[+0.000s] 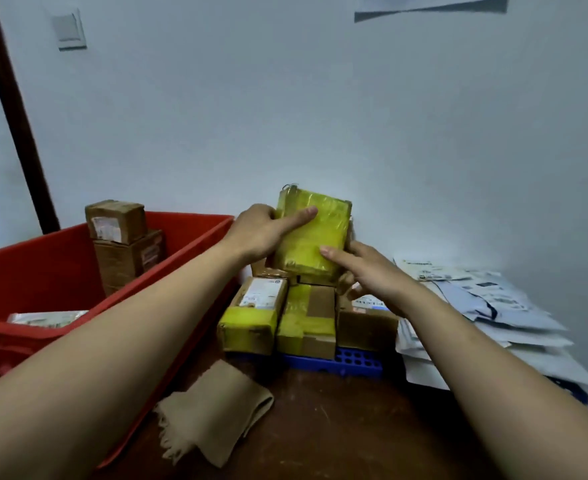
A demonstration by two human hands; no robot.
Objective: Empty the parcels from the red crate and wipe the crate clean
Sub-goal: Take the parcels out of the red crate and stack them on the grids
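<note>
Both arms stretch forward, and it's a full two-handed grip on the yellow parcel (311, 237), which is held upright. The left hand (261, 233) wraps its upper left edge with the thumb flat across the face. The right hand (365, 271) pinches the lower right corner. Directly under the grip sit the stacked parcels (254, 313). Left of the grip is the red crate (60, 258), with brown boxes (119, 220) inside. The cloth (216, 410) lies on the tabletop (320, 427).

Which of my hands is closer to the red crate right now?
Left. The left hand grips the yellow parcel just beside the far right corner of the red crate; the right hand holds the parcel's other side, farther away.
</note>
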